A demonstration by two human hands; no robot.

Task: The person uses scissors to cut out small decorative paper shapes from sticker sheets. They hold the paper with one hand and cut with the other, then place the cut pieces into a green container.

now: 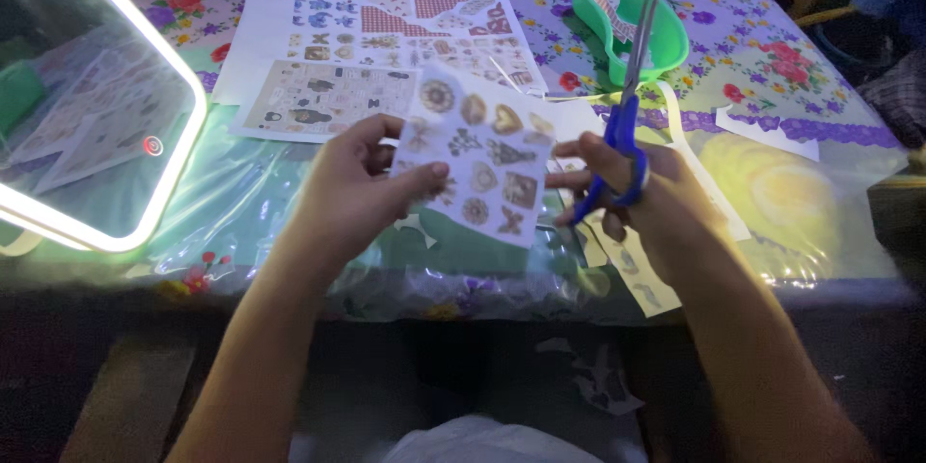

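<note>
The left hand (362, 188) pinched a sticker sheet (479, 166) while the right hand (641, 195) gripped blue scissors (629, 101), blades upright and closed, which could nick the sheet

Two hands: the left hand (362, 183) at 9 o'clock, the right hand (641, 195) at 3 o'clock. One pair of blue-handled scissors (627, 116). One small sticker sheet (482, 166) at centre. Two larger sticker sheets, (323, 96) and (405, 24), at 11 o'clock. One green bowl (666, 34) at 1 o'clock. One lit mirror (87, 116) at 9 o'clock.
</note>
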